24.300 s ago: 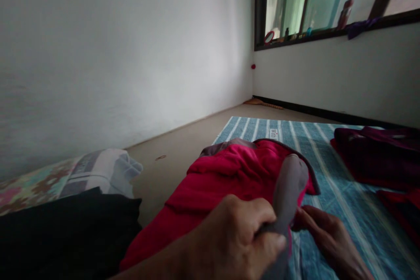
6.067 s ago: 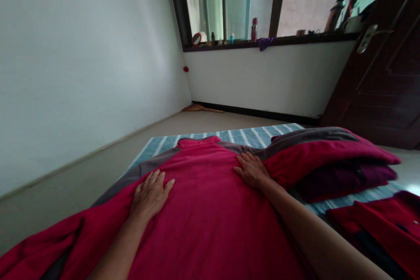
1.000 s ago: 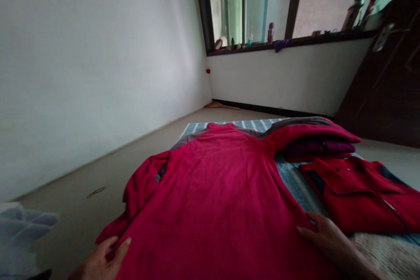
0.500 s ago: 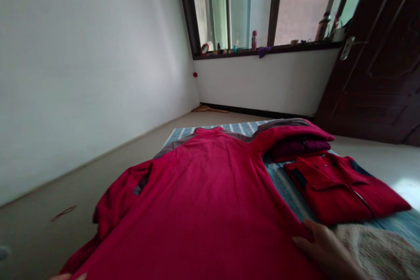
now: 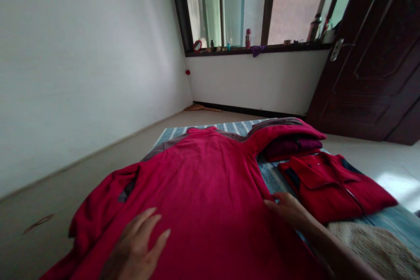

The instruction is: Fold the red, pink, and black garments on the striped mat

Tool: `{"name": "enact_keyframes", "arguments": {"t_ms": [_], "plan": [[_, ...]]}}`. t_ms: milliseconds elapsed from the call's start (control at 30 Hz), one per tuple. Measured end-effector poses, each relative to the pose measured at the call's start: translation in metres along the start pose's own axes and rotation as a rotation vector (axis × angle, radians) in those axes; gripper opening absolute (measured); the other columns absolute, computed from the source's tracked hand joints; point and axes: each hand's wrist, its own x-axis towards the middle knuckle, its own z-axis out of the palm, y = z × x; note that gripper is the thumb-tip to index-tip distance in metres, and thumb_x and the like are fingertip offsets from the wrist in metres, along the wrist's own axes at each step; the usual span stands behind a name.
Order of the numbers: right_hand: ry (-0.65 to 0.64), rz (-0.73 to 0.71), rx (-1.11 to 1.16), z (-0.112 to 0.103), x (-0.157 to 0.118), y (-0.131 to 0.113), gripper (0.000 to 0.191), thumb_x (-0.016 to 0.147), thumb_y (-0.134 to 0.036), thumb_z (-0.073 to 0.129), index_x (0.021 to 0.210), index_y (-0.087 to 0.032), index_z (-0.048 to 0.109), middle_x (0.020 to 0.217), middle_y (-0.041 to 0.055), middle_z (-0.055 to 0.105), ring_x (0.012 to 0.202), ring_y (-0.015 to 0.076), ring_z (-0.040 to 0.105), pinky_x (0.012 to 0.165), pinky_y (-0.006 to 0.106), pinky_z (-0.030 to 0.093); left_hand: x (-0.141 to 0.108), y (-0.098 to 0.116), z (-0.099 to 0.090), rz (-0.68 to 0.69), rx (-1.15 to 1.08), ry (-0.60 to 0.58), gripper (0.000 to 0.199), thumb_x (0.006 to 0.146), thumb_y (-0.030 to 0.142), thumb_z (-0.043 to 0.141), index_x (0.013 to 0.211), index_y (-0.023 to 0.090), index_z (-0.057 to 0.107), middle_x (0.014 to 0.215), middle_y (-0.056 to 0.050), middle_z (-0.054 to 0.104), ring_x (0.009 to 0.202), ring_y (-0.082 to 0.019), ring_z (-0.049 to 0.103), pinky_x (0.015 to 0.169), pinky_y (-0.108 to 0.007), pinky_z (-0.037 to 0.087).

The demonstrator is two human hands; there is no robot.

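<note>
A pinkish-red jacket point(image 5: 203, 192) with grey shoulder panels lies spread out, back side up, its collar at the far end. Its left sleeve hangs over the bed's side, while the right one rests across a stack of folded clothes. Above the lower left of the jacket is my left hand point(image 5: 136, 243), fingers apart and holding nothing. At the jacket's right side edge, my right hand point(image 5: 287, 208) pinches the cloth between thumb and fingers.
A folded red zip garment point(image 5: 341, 188) lies to the right, beyond a beige knitted item point(image 5: 370, 245). Folded purple clothing point(image 5: 292, 146) sits under the sleeve. The blue striped sheet point(image 5: 170, 133) shows around them. A dark door point(image 5: 367, 61) stands at the right.
My left hand has come up from the bottom edge over the jacket, its fingers now apart. My right hand has moved farther up the jacket's right edge. The view has shifted slightly.
</note>
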Motion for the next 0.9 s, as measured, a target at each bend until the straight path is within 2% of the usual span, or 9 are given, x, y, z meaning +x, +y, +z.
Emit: {"name": "enact_keyframes", "arguments": {"t_ms": [100, 167, 267, 333, 433, 533, 700, 800, 900], "plan": [[0.055, 0.052, -0.010, 0.005, 0.043, -0.020, 0.040, 0.084, -0.047, 0.048, 0.080, -0.014, 0.069, 0.065, 0.0023, 0.064, 0.065, 0.0164, 0.060, 0.052, 0.023, 0.034, 0.049, 0.084, 0.025, 0.247, -0.145, -0.082, 0.037, 0.086, 0.044, 0.044, 0.110, 0.022, 0.062, 0.128, -0.011, 0.059, 0.123, -0.025, 0.053, 0.102, -0.040, 0.047], [0.082, 0.079, -0.044, 0.008, 0.066, -0.028, 0.035, 0.085, -0.040, 0.050, 0.072, -0.014, 0.068, 0.063, 0.0030, 0.062, 0.063, 0.0154, 0.058, 0.051, 0.022, 0.031, 0.085, 0.136, 0.043, 0.320, -0.168, -0.150, 0.034, 0.084, 0.037, 0.050, 0.109, 0.017, 0.062, 0.131, -0.014, 0.057, 0.126, -0.026, 0.050, 0.105, -0.041, 0.044], [0.114, 0.099, -0.112, 0.011, 0.083, -0.029, 0.022, 0.081, -0.024, 0.053, 0.064, -0.015, 0.064, 0.064, 0.0045, 0.063, 0.064, 0.0151, 0.058, 0.051, 0.022, 0.029, 0.127, 0.193, 0.072, 0.302, -0.163, -0.243, 0.033, 0.088, 0.027, 0.047, 0.115, 0.012, 0.060, 0.135, -0.016, 0.054, 0.131, -0.024, 0.044, 0.111, -0.039, 0.036], [0.129, 0.098, -0.158, 0.013, 0.083, -0.024, 0.018, 0.081, -0.019, 0.052, 0.068, -0.016, 0.064, 0.070, 0.0064, 0.065, 0.069, 0.0161, 0.060, 0.053, 0.023, 0.030, 0.141, 0.212, 0.093, 0.230, -0.159, -0.302, 0.041, 0.091, 0.029, 0.044, 0.126, 0.009, 0.054, 0.141, -0.017, 0.047, 0.135, -0.025, 0.038, 0.111, -0.040, 0.034], [0.119, 0.091, -0.207, 0.014, 0.079, -0.013, 0.019, 0.085, -0.022, 0.049, 0.076, -0.018, 0.065, 0.078, 0.0085, 0.068, 0.074, 0.0179, 0.062, 0.055, 0.024, 0.031, 0.142, 0.218, 0.122, 0.204, -0.152, -0.365, 0.052, 0.095, 0.041, 0.035, 0.138, 0.012, 0.044, 0.148, -0.013, 0.038, 0.140, -0.026, 0.029, 0.113, -0.046, 0.029], [0.086, 0.087, -0.225, 0.013, 0.084, -0.009, 0.020, 0.086, -0.028, 0.049, 0.077, -0.020, 0.066, 0.078, 0.0082, 0.070, 0.074, 0.0185, 0.064, 0.057, 0.024, 0.033, 0.134, 0.213, 0.136, 0.222, -0.133, -0.363, 0.056, 0.097, 0.047, 0.025, 0.141, 0.016, 0.040, 0.151, -0.008, 0.034, 0.141, -0.024, 0.025, 0.116, -0.047, 0.023], [0.088, 0.099, -0.235, 0.013, 0.115, -0.020, 0.038, 0.091, -0.044, 0.042, 0.085, -0.018, 0.068, 0.088, 0.0121, 0.071, 0.085, 0.0206, 0.066, 0.063, 0.024, 0.039, 0.132, 0.212, 0.134, 0.200, -0.124, -0.388, 0.056, 0.097, 0.046, 0.021, 0.142, 0.017, 0.038, 0.152, -0.006, 0.032, 0.142, -0.022, 0.022, 0.116, -0.047, 0.021], [0.105, 0.126, -0.272, 0.013, 0.125, -0.028, 0.031, 0.090, -0.035, 0.043, 0.086, -0.017, 0.068, 0.092, 0.0141, 0.071, 0.087, 0.0216, 0.067, 0.064, 0.025, 0.040, 0.131, 0.211, 0.135, 0.189, -0.131, -0.379, 0.054, 0.097, 0.042, 0.021, 0.143, 0.019, 0.039, 0.152, -0.004, 0.033, 0.142, -0.021, 0.023, 0.116, -0.045, 0.021], [0.127, 0.158, -0.316, 0.014, 0.121, -0.031, 0.029, 0.091, -0.030, 0.040, 0.092, -0.017, 0.066, 0.096, 0.0160, 0.071, 0.088, 0.0237, 0.067, 0.065, 0.027, 0.041, 0.129, 0.209, 0.136, 0.189, -0.143, -0.386, 0.052, 0.096, 0.037, 0.024, 0.143, 0.020, 0.039, 0.152, -0.004, 0.033, 0.142, -0.021, 0.024, 0.116, -0.046, 0.022]]}}
